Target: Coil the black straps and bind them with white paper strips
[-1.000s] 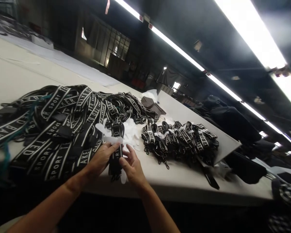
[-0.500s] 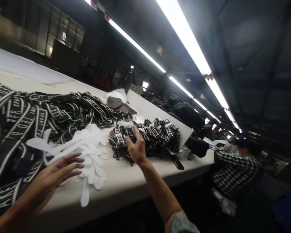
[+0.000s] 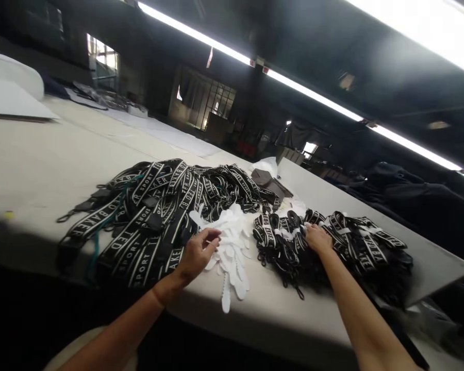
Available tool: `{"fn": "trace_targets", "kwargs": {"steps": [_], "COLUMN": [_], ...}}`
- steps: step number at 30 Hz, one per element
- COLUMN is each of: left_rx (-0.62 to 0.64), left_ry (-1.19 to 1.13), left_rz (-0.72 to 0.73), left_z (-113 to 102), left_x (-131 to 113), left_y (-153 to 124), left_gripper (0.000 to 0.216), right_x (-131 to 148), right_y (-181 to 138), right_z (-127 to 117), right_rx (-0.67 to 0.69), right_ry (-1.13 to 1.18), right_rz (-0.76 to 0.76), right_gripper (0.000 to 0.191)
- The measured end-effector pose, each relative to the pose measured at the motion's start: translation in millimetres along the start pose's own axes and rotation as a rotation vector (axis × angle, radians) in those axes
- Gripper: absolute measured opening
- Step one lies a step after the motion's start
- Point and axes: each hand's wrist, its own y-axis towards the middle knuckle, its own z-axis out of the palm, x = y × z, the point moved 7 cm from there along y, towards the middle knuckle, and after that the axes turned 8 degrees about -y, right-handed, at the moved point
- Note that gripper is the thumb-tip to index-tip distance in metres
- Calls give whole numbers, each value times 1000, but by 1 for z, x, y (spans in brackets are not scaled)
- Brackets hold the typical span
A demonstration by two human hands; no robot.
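Note:
My left hand [image 3: 199,252] is over the near left side of a heap of white serrated strips [image 3: 234,257]; its thumb and fingers are apart with nothing visible between them. My right hand [image 3: 319,238] is among black lettered straps folded into bundles with white bands [image 3: 268,232]. Its fingers are curled on one strap bundle [image 3: 299,237], beside a bit of white; the fingertips are partly hidden. Left of the white strips lies a large loose pile of black-and-white lettered straps [image 3: 154,206], with dark clips hanging at its edge.
The pale table [image 3: 81,139] runs across the view, its front edge close to me. Behind the piles lie dark grey folded pieces [image 3: 268,183]. A white board [image 3: 317,180] stands behind the bundles, with dark cloth [image 3: 410,201] beyond. A white sheet stack [image 3: 13,95] is far left.
The view has swung left. My right hand, which held a banded strap bundle above the others, is now down among them. My left hand remains by the white strips, its fingers more bent.

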Motion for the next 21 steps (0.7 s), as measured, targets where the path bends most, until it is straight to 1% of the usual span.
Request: {"fn": "trace_targets", "kwargs": {"steps": [2,3,4,5,6,7,8,9,10,12,15,18,19,20,21], "left_rx": [-134,-206,-278,-350,-419,-475,-504,-506,-480,-407,-356,-313,-296,-277,-251], "left_ry": [335,502,659,801,926,1024,1087,1121,1131,1132,1124,1061,1033,1000,961], "left_rz": [296,408,471,480,436,341,217,92,-17,-153,-241,-308,-315,-310,-291], "left_z": [-22,-34,-47,-63,-80,-99,-117,-133,-146,-163,-179,-190,-189,-184,-172], "left_x": [-27,-38,-45,-49,-50,-48,-43,-38,-32,-26,-32,-47,-53,-60,-67], "left_y": [1,1,1,3,7,11,16,21,27,41,64,79,81,82,84], "left_gripper": [21,22,24,27,32,39,48,54,56,48,33,23,21,20,22], "right_x": [3,6,10,15,20,26,30,32,33,26,-1,-35,-43,-50,-53], "right_y": [-8,-18,-33,-52,-76,-103,-129,-154,-177,-215,-253,-272,-275,-279,-283], "right_z": [-11,-19,-27,-34,-39,-41,-38,-32,-24,-6,24,53,61,68,73], "right_rx": [-48,-115,-210,-320,-437,-526,-573,-583,-569,-521,-478,-502,-513,-518,-515], "right_ry": [7,32,78,143,222,297,353,391,418,446,463,500,519,539,561], "right_rz": [27,37,35,16,-15,-58,-94,-116,-127,-120,-80,-16,14,48,86], "right_gripper": [33,36,38,39,40,40,40,40,40,40,43,47,48,50,51]}}
